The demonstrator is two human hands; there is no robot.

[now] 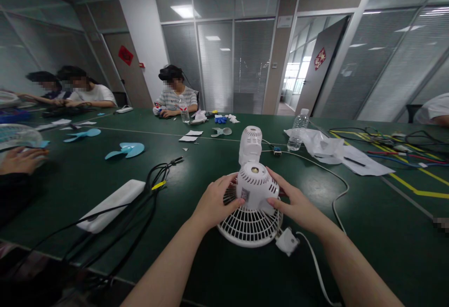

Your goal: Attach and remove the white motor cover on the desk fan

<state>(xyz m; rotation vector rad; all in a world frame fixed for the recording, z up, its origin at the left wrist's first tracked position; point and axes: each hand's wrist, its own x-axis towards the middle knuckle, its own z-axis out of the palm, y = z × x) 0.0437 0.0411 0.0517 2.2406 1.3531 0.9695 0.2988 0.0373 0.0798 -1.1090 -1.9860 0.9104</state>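
Note:
A white fan lies grille-down on the green table, its round grille [249,227] flat and its motor housing [257,188] on top. The narrower white neck or base part [250,141] points away from me. My left hand [219,199] grips the left side of the housing, thumb on it near a printed label. On the right side my right hand [293,202] holds the same housing, its thumb on the front and the other fingers partly hidden behind. A white plug [287,241] on a cable rests against the grille's right edge.
A white power strip [112,206] and black cables [152,195] lie at left, with blue fan blades [128,150] beyond. A plastic bottle [300,129], crumpled white bag [321,143] and wires [396,143] are at right. People sit across and left; one person's hand [24,160] is at far left.

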